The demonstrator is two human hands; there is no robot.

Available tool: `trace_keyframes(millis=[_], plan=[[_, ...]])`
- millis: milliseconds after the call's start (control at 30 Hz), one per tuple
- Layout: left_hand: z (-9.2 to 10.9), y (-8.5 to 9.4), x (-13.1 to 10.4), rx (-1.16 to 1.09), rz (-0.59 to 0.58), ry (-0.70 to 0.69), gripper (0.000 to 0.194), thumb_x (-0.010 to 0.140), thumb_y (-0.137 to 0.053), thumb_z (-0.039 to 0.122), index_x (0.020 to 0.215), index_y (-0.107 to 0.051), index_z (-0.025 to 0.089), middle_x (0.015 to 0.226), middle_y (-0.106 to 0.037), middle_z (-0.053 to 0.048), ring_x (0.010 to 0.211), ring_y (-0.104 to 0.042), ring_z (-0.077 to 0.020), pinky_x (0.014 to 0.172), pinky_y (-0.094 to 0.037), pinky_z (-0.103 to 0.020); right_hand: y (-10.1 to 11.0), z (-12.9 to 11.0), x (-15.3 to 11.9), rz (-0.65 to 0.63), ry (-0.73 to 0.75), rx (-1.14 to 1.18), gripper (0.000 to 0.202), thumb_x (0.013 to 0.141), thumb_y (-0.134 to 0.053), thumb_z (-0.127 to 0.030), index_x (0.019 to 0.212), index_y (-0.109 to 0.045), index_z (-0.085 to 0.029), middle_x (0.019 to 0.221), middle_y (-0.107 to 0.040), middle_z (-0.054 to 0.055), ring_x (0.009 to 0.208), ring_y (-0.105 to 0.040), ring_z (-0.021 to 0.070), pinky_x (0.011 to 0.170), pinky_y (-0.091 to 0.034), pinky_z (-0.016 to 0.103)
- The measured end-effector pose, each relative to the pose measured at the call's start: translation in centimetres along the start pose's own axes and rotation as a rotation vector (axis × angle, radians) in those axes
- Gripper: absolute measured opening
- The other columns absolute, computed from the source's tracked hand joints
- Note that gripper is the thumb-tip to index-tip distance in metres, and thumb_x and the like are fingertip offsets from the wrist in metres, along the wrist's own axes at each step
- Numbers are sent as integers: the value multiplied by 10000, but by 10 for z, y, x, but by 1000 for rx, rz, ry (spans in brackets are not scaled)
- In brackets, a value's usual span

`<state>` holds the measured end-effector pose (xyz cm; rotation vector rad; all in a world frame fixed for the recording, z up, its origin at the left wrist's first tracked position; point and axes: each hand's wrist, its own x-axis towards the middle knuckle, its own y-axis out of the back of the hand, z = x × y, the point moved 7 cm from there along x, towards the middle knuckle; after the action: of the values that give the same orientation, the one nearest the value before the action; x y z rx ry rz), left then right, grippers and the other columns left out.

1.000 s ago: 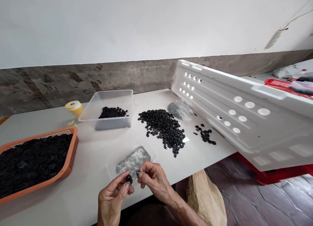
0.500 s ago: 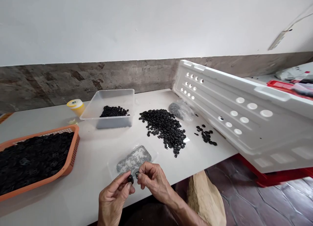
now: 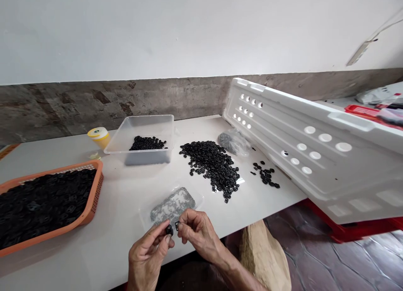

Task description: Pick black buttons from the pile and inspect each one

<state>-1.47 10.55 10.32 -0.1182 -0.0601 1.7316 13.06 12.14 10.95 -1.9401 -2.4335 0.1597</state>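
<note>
Between thumb and fingers, my left hand pinches a small black oval plastic piece. My right hand is closed on another small dark ring-like piece, held just right of the first; a narrow gap seems to part them. Both hands are above the table's front edge. Just beyond them lies a clear shallow tray with many tiny grey metal bits. Farther back, a heap of black oval pieces is spread on the white table.
An orange basket full of black parts stands left. Behind are a clear plastic bin with black pieces and a yellow-white cup. A bag of grey bits and loose black parts lie by the white perforated panel.
Hardly anything differs. My hands keep the same pinch on both pieces, and the left has shifted very slightly to the right; the view has also moved a little.
</note>
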Motion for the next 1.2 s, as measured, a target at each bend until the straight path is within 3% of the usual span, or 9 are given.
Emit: trace_keyframes(millis=[467,900,1100,1200], plan=[[9,-4,0,88,-56,-151,283,724,-737,380,965,-771,235,664,-681,1,573,-617,-56,623,-539,-97,-5,-1,-2,-56,13,3,511,842,-565,-570,779,-500,-67,666,-523,38,573,-472,30,546,-371,110],[16,-8,0,79,-131,-293,268,774,-700,243,1025,-744,328,699,-660,35,582,-597,-30,611,-512,-82,-8,-6,-3,-98,67,67,507,861,-578,-548,784,-503,-53,674,-546,52,586,-494,23,548,-362,89],[27,-14,2,259,-361,-536,490,832,-611,111,1223,-615,408,735,-661,60,608,-626,-37,598,-546,-113,-8,-7,-3,-106,62,100,517,859,-582,-554,789,-497,-49,679,-553,63,598,-519,36,546,-381,95],[30,-14,3,282,-385,-580,504,842,-594,97,1244,-600,401,725,-647,60,618,-627,-36,609,-551,-112,-11,-9,-4,-102,90,153,508,873,-571,-541,785,-480,-49,679,-560,67,585,-509,24,547,-381,89]])
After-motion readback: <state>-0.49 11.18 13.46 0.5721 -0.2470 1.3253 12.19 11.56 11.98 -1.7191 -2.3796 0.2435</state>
